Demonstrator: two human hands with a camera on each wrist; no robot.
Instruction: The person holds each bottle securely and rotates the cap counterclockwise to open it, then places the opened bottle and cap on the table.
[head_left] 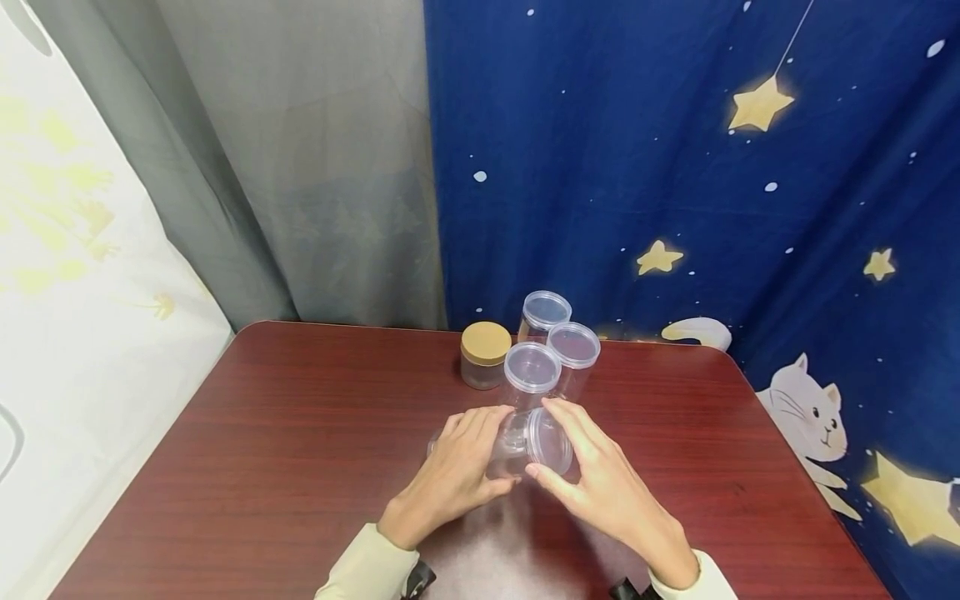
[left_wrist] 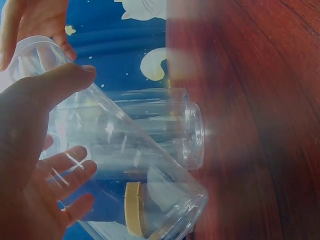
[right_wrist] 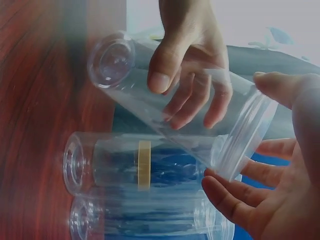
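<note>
A tall clear plastic jar [head_left: 513, 448] is tilted above the table, its lid [head_left: 551, 442] toward the right. My left hand [head_left: 453, 467] holds the jar around its body; in the left wrist view the fingers show through the clear wall. At the lid end, my right hand [head_left: 611, 479] grips the rim, thumb on one side and fingers [right_wrist: 230, 197] on the other. Through the jar body [right_wrist: 170, 112] in the right wrist view, nothing shows inside. Whether the lid is fully screwed down, I cannot tell.
Just beyond my hands stand three upright clear jars with clear lids, the nearest jar [head_left: 532, 371] close to the held one. To their left is a short jar with a gold lid [head_left: 486, 342]. A reddish-brown table [head_left: 315, 433] meets blue curtains [head_left: 570, 167] behind.
</note>
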